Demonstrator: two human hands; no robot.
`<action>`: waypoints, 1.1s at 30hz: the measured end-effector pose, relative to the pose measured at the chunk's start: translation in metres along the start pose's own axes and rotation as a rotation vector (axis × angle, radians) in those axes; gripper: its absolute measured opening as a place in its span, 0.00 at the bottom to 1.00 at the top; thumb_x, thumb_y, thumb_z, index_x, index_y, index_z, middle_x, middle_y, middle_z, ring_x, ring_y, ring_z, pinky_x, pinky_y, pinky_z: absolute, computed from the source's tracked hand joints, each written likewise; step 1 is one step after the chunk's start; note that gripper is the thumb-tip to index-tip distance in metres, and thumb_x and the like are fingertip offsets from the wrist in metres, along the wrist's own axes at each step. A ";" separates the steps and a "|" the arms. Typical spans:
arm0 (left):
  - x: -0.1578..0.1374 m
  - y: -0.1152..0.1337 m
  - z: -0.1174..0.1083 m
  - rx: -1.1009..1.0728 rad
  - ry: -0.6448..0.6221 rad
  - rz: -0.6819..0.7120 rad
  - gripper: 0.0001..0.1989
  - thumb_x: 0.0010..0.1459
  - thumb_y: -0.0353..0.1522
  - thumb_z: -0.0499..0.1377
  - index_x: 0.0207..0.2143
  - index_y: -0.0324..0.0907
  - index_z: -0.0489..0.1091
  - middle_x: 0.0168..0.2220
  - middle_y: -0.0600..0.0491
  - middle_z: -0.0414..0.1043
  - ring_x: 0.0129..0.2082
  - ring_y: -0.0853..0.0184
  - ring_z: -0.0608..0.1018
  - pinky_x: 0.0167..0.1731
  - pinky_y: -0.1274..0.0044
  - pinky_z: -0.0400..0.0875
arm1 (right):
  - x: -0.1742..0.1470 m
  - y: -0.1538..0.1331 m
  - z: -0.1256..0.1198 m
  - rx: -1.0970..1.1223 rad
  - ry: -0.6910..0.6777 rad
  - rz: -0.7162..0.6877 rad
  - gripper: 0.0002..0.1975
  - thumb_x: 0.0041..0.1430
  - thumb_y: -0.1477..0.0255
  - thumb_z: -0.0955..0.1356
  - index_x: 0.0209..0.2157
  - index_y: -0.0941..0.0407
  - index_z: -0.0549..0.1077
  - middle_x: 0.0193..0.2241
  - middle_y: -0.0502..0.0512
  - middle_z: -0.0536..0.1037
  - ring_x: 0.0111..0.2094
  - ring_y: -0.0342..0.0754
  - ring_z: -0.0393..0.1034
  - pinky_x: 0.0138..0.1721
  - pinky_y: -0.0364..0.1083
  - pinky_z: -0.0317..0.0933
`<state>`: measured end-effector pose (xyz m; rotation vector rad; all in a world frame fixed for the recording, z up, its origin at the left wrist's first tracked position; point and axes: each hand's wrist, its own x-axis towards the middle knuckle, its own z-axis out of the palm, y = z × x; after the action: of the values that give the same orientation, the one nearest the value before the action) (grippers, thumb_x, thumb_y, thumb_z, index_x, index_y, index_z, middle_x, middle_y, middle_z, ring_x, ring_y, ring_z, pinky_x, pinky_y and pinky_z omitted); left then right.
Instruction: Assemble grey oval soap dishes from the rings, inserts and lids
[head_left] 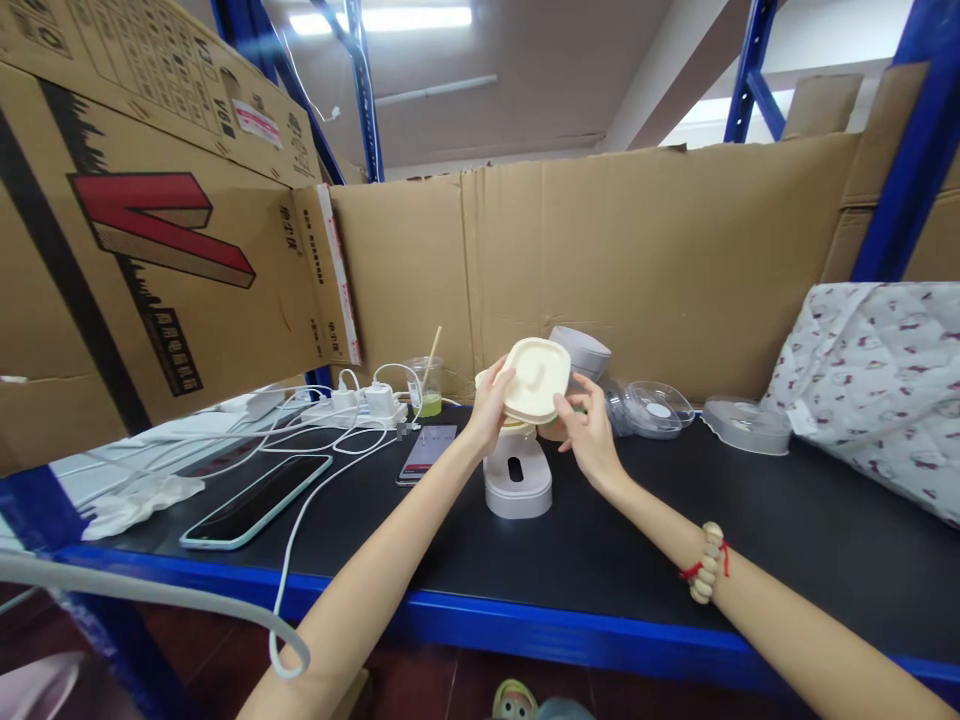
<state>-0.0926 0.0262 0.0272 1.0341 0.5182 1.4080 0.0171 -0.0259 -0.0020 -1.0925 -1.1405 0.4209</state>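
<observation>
My left hand (491, 400) is closed on the left edge of a cream square lid (536, 378) with rounded corners and a raised shape in its middle. At the lid's lower right corner, my right hand (591, 430) pinches the edge with the thumb, its other fingers loosely bent. Below the lid a pale grey plastic base (519, 490) with a dark oval slot stands on the black shelf. Part of a cream rim shows between lid and base; the rest is hidden. Behind my right hand is a tilted whitish container (583, 352).
Clear plastic covers (660, 410) and a pale rounded part (748, 425) lie to the right, beside a patterned fabric bag (877, 380). Leftward are two phones (255, 502), a power strip (367, 405) with tangled white cables and a drink cup (427, 385). Cardboard (637, 260) walls the back.
</observation>
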 end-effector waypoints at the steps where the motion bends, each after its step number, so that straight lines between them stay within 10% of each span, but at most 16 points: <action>1: -0.002 0.000 0.001 0.011 -0.029 -0.021 0.20 0.50 0.34 0.58 0.47 0.41 0.69 0.45 0.50 0.73 0.40 0.66 0.75 0.35 0.79 0.70 | 0.001 -0.002 0.000 0.026 -0.029 0.067 0.43 0.35 0.49 0.68 0.51 0.56 0.56 0.30 0.50 0.68 0.21 0.43 0.65 0.13 0.40 0.58; 13: 0.000 0.013 -0.002 -0.022 0.079 -0.053 0.30 0.52 0.27 0.58 0.58 0.44 0.58 0.51 0.50 0.68 0.46 0.65 0.74 0.35 0.81 0.72 | 0.010 0.001 -0.006 0.111 0.045 0.064 0.34 0.49 0.62 0.61 0.57 0.60 0.55 0.31 0.56 0.73 0.12 0.36 0.58 0.10 0.38 0.53; 24: 0.030 0.025 -0.019 -0.057 0.124 0.190 0.38 0.42 0.21 0.64 0.55 0.48 0.58 0.53 0.50 0.66 0.51 0.65 0.71 0.48 0.74 0.68 | 0.031 0.008 -0.024 -0.031 0.345 -0.337 0.23 0.56 0.62 0.58 0.50 0.58 0.64 0.48 0.62 0.69 0.24 0.40 0.65 0.21 0.42 0.63; 28: 0.048 0.017 -0.019 0.163 0.183 0.180 0.33 0.46 0.25 0.62 0.55 0.44 0.57 0.55 0.46 0.63 0.53 0.64 0.69 0.50 0.75 0.66 | 0.033 0.011 -0.024 -0.113 0.323 -0.495 0.21 0.56 0.61 0.58 0.47 0.57 0.65 0.49 0.61 0.69 0.45 0.49 0.67 0.44 0.49 0.64; 33: 0.053 -0.010 -0.022 0.675 0.292 0.051 0.29 0.50 0.32 0.60 0.55 0.43 0.58 0.59 0.44 0.59 0.62 0.57 0.56 0.59 0.68 0.50 | 0.031 0.010 -0.023 -0.133 0.237 -0.457 0.22 0.56 0.60 0.58 0.47 0.58 0.65 0.43 0.60 0.73 0.42 0.49 0.69 0.43 0.49 0.63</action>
<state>-0.0968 0.0840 0.0222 1.3785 1.2465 1.4704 0.0528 -0.0091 0.0057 -0.9301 -1.1747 -0.1406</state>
